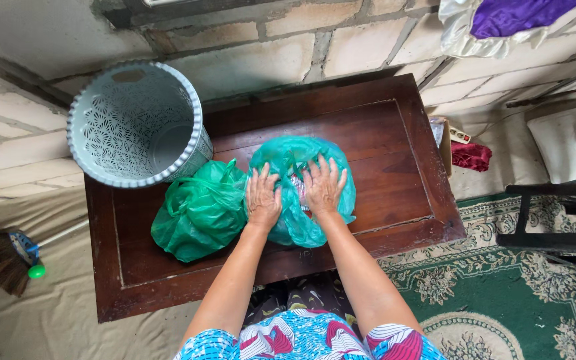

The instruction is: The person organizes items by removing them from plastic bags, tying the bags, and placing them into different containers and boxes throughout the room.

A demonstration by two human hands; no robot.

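The translucent teal plastic bag [301,190] lies mid-table directly under your palms, its length running away from you. Your left hand [262,198] and right hand [324,186] press flat on it, fingers spread, gripping nothing. A knotted green plastic bag [198,212] touches its left side; the pale perforated plastic basket [135,123] stands beyond on the dark wooden table [395,147].

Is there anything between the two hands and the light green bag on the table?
Nothing visible. The left hand and right hand lie flat on the light green bag. The darker green bag sits beside it, on the left.
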